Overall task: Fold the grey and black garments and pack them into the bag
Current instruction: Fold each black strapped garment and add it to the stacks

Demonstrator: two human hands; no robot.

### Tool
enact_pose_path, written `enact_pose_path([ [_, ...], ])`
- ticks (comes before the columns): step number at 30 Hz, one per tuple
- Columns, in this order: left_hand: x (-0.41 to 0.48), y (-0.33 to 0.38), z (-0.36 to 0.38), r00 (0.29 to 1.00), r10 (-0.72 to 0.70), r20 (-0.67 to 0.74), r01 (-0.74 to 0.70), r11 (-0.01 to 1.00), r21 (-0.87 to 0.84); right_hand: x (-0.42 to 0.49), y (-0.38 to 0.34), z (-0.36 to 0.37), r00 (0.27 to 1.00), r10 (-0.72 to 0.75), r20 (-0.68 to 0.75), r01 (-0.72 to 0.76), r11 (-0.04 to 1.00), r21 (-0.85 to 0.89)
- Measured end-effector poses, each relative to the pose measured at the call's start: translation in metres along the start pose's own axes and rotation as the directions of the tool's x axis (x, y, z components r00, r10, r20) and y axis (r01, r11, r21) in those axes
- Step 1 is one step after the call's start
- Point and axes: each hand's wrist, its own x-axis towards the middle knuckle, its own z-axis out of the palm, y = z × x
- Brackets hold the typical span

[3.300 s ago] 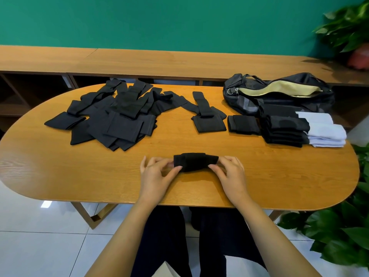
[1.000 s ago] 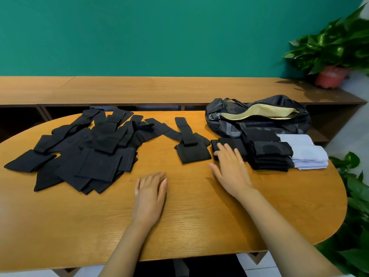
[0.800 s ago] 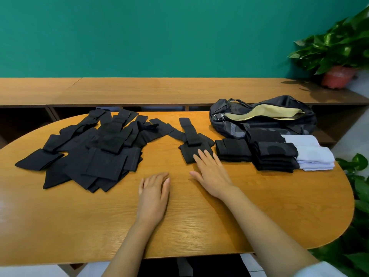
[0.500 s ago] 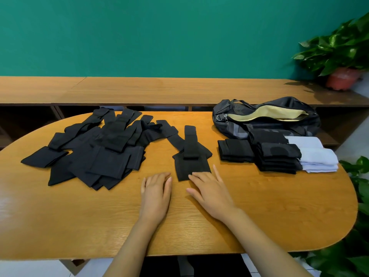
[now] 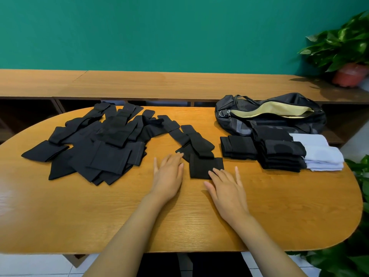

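A black garment (image 5: 201,156) lies flat in the middle of the oval wooden table (image 5: 60,216). My right hand (image 5: 225,186) lies flat with its fingertips on the garment's near edge. My left hand (image 5: 168,172) rests flat on the table just left of it, fingertips near another black piece. A large heap of unfolded black garments (image 5: 95,144) covers the table's left. Folded black garments (image 5: 279,154) and a smaller folded stack (image 5: 238,146) sit at the right. Behind them lies the black bag (image 5: 269,114), unzipped, showing a tan lining.
Folded white garments (image 5: 321,154) lie right of the black stacks. A wooden shelf unit (image 5: 139,84) runs behind the table under a green wall. A potted plant (image 5: 347,54) stands at its right end, and more leaves (image 5: 357,256) crowd the table's right edge.
The folded piece I held went onto the stacks at the right. My right hand then came back left and dragged a flat black garment toward me; my left hand stayed flat on the table.
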Motion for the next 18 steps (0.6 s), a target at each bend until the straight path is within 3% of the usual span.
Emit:
enact_pose_path([
  [4, 0.014, 0.006, 0.008, 0.986, 0.031, 0.162, -0.041, 0.997, 0.063, -0.004, 0.005, 0.002, 0.999, 0.033, -0.016, -0.033, 0.999, -0.021],
  [8, 0.009, -0.006, 0.001, 0.999, 0.029, 0.029, -0.036, 0.965, 0.261, -0.008, 0.008, 0.003, 0.996, 0.060, -0.060, -0.061, 0.998, -0.022],
  [11, -0.001, -0.022, -0.013, 0.995, -0.031, -0.095, 0.070, 0.897, 0.437, -0.012, 0.009, 0.006, 0.996, 0.050, -0.071, -0.051, 0.998, -0.019],
  [13, -0.008, -0.031, -0.017, 0.992, -0.044, -0.115, 0.092, 0.883, 0.461, -0.013, 0.009, 0.007, 0.997, 0.046, -0.056, -0.047, 0.999, -0.016],
  [16, -0.022, -0.038, -0.011, 0.997, 0.067, -0.037, -0.044, 0.902, 0.430, -0.014, 0.008, 0.006, 0.999, 0.022, -0.035, -0.021, 1.000, 0.018],
  [18, -0.029, -0.039, -0.010, 0.998, 0.032, -0.061, -0.004, 0.910, 0.415, -0.015, 0.008, 0.003, 0.999, -0.015, -0.031, 0.016, 0.999, 0.049],
])
